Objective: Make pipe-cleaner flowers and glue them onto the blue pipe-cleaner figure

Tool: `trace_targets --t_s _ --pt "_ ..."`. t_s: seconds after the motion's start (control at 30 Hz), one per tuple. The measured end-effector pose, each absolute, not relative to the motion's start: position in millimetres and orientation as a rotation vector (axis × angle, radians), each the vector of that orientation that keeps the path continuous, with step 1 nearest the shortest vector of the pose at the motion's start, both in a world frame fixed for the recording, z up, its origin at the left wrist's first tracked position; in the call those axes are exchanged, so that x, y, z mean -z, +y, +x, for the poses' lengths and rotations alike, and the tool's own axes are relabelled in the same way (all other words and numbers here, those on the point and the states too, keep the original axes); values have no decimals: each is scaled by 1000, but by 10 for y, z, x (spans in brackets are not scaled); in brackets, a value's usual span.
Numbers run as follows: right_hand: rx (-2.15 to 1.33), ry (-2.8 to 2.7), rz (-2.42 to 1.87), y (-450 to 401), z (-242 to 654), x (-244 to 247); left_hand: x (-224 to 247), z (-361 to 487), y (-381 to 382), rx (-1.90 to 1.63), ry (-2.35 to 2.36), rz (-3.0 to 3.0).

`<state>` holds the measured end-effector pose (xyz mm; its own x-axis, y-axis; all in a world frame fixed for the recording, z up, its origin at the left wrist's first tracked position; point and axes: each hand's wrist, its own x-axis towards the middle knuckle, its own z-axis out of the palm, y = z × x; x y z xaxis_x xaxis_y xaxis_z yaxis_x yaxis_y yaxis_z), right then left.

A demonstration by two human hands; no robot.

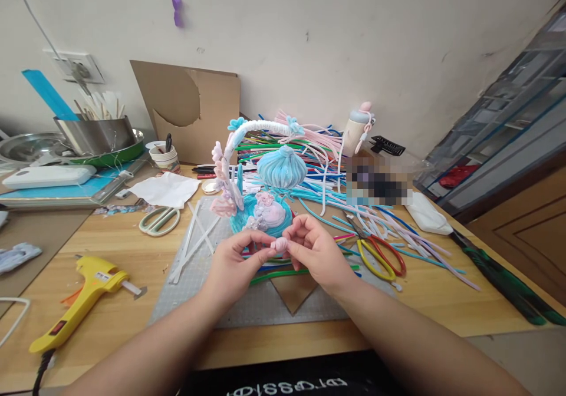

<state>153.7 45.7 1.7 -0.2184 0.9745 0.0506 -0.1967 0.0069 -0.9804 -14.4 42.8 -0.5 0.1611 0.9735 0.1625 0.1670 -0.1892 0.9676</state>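
A small pale pink coiled piece of fuzzy pipe cleaner [279,244] is pinched between both hands above the grey cutting mat. My left hand [241,260] grips its left side with thumb and index finger. On its right side, the fingertips of my right hand [316,251] are closed on it. Just behind the hands stands a fuzzy ornament [236,216] with a blue base, pink and lilac flowers, and a white arch. From the arch's end, a light blue shell-shaped shade [282,167] hangs over the base.
A yellow glue gun [95,284] and pale green scissors [160,221] lie at left. Red-and-yellow-handled scissors [380,257] rest at right, near green-handled shears [504,278]. Many coloured pipe cleaners [322,139] are heaped behind. Cut cardboard [216,113] leans on the wall.
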Motion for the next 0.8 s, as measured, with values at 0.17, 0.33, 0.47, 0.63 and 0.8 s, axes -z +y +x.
trace_targets --t_s 0.17,0.33,0.47,0.63,0.8 --pt "-1328 -1230 -897 446 1522 -5 26 -122 431 -1111 1136 1374" --pt "-1131 -1382 -924 411 1536 27 54 -103 437 -1094 1112 1281" --pt "-943 -1537 -952 380 1543 84 57 -88 442 -1043 1102 1227" --pt "-1054 -1380 -892 403 1494 104 67 -86 474 -1026 983 941" --pt "-1030 -1355 -883 432 1486 110 80 -77 476 -998 899 830"
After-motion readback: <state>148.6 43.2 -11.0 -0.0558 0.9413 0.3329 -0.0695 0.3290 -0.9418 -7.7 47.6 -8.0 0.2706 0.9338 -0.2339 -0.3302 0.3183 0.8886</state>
